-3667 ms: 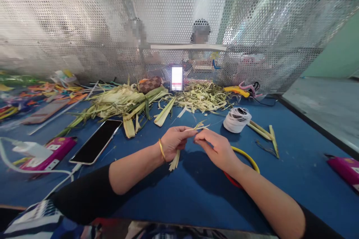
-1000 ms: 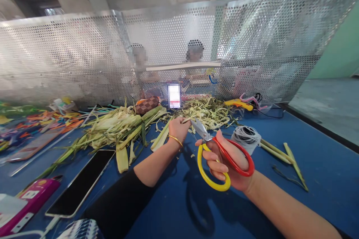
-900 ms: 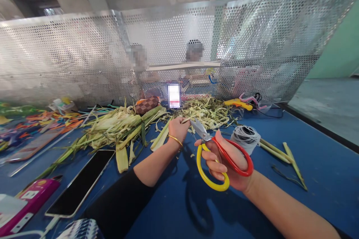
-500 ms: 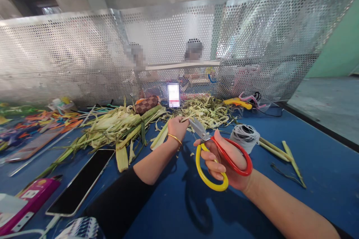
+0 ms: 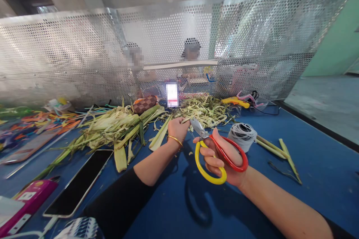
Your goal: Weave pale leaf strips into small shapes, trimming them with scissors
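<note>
My left hand [image 5: 177,130], with a gold bangle at its wrist, is closed in a pinch on a thin pale husk strip [image 5: 186,120], most of which the fingers hide. My right hand [image 5: 229,150] grips scissors [image 5: 203,133] with one red and one yellow handle, thumb through the red loop and fingers through the yellow. The handles are spread and the blade tips are close by the left fingertips, at the strip; whether they touch it I cannot tell. Behind the hands spreads a heap of shredded husk [image 5: 206,114]. A husk piece [image 5: 160,136] lies just left of my left hand.
To the left lie a pile of corn husks [image 5: 112,125], a checkered pouch [image 5: 144,104], a phone [image 5: 80,183] on a cable and a magenta power strip [image 5: 28,201]. A white cord roll [image 5: 242,136], stalks [image 5: 288,157] and a yellow glue gun [image 5: 235,101] are right. A perforated screen [image 5: 168,37] stands behind.
Earlier both hands pinched a husk strip while the scissors lay under my right forearm. Since then my right hand has picked them up. Over the last second the hands stay nearly still; the view shifts slightly.
</note>
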`<action>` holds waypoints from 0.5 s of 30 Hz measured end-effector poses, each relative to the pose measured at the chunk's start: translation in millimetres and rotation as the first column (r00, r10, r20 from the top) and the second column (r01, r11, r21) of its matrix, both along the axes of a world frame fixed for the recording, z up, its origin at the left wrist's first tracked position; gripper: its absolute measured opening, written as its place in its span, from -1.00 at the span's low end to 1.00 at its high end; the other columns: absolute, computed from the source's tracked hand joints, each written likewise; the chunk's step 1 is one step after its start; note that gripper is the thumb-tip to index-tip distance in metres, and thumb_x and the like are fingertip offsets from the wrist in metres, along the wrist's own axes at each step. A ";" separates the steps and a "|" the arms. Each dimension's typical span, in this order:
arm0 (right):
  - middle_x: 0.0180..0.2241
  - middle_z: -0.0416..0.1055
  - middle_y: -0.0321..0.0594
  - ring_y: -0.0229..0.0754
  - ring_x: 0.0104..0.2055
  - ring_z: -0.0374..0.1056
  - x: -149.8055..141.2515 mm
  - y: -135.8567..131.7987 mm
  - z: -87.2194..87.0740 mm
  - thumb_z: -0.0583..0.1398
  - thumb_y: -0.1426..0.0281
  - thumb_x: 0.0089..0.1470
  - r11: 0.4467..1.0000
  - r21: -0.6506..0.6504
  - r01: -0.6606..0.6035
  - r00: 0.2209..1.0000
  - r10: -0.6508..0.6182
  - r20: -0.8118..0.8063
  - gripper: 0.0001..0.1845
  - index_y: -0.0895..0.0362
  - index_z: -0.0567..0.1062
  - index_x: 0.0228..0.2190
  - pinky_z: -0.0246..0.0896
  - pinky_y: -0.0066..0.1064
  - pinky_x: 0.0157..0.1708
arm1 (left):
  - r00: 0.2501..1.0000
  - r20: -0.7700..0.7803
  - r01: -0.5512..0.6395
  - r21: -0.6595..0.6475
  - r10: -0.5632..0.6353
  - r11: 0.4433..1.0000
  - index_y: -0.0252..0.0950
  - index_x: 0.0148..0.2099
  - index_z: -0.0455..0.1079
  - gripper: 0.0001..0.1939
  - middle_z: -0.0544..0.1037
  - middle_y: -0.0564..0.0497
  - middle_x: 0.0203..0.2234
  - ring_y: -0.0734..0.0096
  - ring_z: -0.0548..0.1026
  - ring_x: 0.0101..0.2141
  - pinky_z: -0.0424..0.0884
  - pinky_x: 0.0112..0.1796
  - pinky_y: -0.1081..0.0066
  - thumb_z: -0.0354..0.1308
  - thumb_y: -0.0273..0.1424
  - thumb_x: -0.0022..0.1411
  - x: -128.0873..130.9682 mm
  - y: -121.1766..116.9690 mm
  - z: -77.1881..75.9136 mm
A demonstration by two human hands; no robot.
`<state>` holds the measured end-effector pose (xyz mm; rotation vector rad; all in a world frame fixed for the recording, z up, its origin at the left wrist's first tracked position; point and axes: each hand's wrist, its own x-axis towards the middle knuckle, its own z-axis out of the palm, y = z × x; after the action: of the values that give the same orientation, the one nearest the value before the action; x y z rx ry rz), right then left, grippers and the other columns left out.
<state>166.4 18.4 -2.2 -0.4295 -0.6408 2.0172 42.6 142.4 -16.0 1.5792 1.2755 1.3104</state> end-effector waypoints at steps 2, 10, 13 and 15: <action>-0.64 0.11 -0.46 -0.50 -0.79 -0.10 0.4 0.6 -1.8 -0.14 0.03 0.26 1.000 -0.006 0.001 1.000 -0.001 -0.020 -0.41 0.22 0.45 -0.29 -0.02 -0.62 -0.80 | 1.000 0.010 -0.002 -0.012 0.002 1.000 -0.36 -0.56 0.46 -0.79 0.27 0.16 -0.75 0.54 0.22 -0.59 0.11 -0.53 0.53 0.20 -0.28 -0.10 0.5 -0.3 -0.1; -0.71 0.03 -0.53 -0.53 -0.83 -0.23 -4.6 1.5 7.5 -0.01 -0.05 0.16 0.988 -0.084 0.131 0.986 -0.121 0.111 -0.45 0.19 0.42 -0.38 -0.24 -0.63 -0.87 | 0.996 0.091 0.034 -0.138 -0.021 0.990 -0.37 -0.52 0.45 -0.83 0.27 0.17 -0.73 0.58 0.21 -0.61 0.06 -0.57 0.54 0.28 -0.34 -0.14 -2.6 4.5 5.8; -0.72 0.08 -0.53 -0.51 -0.84 -0.13 -6.6 1.2 11.3 0.05 -0.09 0.09 0.945 -0.091 0.313 0.893 -0.260 0.367 -0.46 0.17 0.39 -0.37 -0.22 -0.64 -0.86 | 0.989 0.141 0.064 -0.225 -0.032 0.972 -0.37 -0.51 0.42 -0.79 0.20 0.21 -0.76 0.63 0.13 -0.67 -0.01 -0.62 0.55 0.32 -0.33 -0.13 -6.1 6.1 13.5; -0.73 0.14 -0.51 -0.48 -0.83 -0.02 -5.5 2.7 8.0 0.09 -0.10 0.05 0.902 0.025 0.430 0.745 -0.371 0.554 -0.48 0.14 0.37 -0.36 -0.16 -0.63 -0.83 | 0.984 0.175 0.094 -0.295 -0.043 0.951 -0.35 -0.54 0.35 -0.75 0.11 0.24 -0.79 0.67 0.04 -0.72 -0.09 -0.65 0.55 0.34 -0.31 -0.12 -8.8 6.6 19.0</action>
<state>160.9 21.1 5.8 -1.1421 -0.7099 1.5039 33.8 149.0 3.0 1.2617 1.2383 1.1172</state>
